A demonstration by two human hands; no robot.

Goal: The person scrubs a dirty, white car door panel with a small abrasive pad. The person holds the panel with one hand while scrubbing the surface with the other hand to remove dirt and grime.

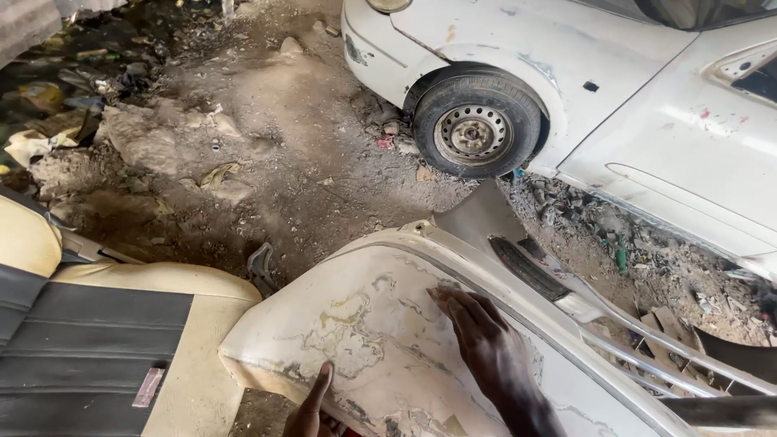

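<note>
Far right, a white car stood cut off by the frame. Near centre lay a peeling bumper panel; the right hand pressed flat, fingers together, while the left hand, mostly cropped, showed a thumb touching its edge.

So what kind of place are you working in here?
Probably an open-air car body repair yard: a white car parked on littered dirt ground, a detached bumper under the right hand, and a loose car seat.

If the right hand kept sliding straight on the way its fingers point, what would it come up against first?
The right hand lies flat on the white bumper panel, fingers pointing up and left along its peeling paint. Going on, it would probably meet the panel's raised upper rim first, then bare dirt ground beyond; depth is hard to judge.
</note>
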